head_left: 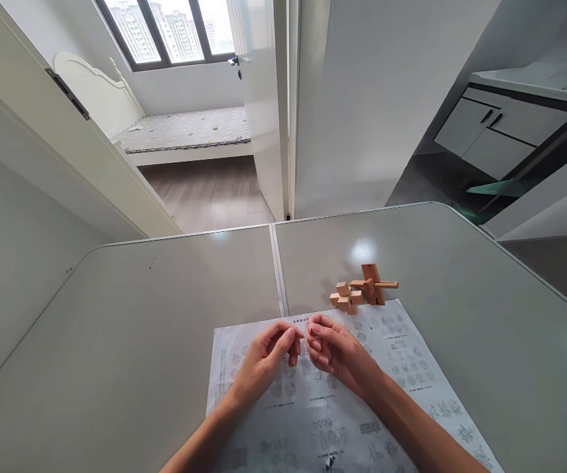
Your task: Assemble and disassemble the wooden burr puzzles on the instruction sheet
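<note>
My left hand [269,353] is just above a printed paper sheet [376,420], its fingers curled in and the thumb against the index finger. Close to it on the right, my right hand [336,349] is curled the same way, fingertips turned toward the left hand. Nothing shows in either hand. Beyond the right hand stand two wooden interlocking puzzles: a small pale one [347,299] made of short blocks, and a larger reddish one [372,284] with flat crossed pieces. The sheet carries rows of small diagrams, partly covered by my hands and forearms.
The grey table [165,328] has a seam [277,269] running away from me and a raised metal edge. Past it are an open door [258,98], a bed [189,131] under a window, and a white cabinet [504,125] at the right.
</note>
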The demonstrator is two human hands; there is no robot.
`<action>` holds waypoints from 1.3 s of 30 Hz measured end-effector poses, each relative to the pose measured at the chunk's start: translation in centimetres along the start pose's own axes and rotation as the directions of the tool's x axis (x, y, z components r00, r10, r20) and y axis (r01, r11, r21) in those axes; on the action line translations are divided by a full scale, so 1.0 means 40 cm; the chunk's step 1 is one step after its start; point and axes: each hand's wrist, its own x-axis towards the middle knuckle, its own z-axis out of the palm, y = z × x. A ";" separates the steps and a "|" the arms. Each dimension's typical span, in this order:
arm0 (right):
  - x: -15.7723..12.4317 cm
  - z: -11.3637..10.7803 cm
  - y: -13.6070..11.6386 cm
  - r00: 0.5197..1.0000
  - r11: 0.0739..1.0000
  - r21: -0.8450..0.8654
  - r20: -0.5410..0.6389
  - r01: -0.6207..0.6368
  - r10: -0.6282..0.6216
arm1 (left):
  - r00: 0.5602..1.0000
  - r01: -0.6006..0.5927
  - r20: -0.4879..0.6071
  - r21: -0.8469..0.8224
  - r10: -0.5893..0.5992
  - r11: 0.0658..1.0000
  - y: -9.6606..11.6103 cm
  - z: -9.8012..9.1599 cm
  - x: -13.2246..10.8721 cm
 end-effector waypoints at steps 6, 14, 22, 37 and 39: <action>0.000 -0.004 0.005 1.000 1.000 0.015 0.001 -0.002 0.002 | 1.000 0.013 0.008 -0.024 -0.013 1.000 0.005 -0.003 0.004; 0.004 -0.017 0.013 1.000 0.998 0.057 0.018 -0.003 0.001 | 0.998 0.057 0.009 -0.032 -0.057 0.998 -0.002 -0.013 0.003; 0.003 -0.016 0.007 1.000 0.996 0.089 0.003 0.018 -0.018 | 0.999 0.042 0.023 -0.068 -0.040 0.997 -0.008 -0.017 0.005; -0.010 -0.041 0.005 0.998 0.938 0.345 0.041 0.033 -0.050 | 0.996 0.088 0.038 -0.116 -0.084 0.989 -0.019 -0.012 0.003; -0.012 -0.054 0.007 0.993 0.907 0.420 0.088 0.034 -0.078 | 0.995 0.100 0.038 -0.122 -0.096 0.988 -0.015 -0.011 0.001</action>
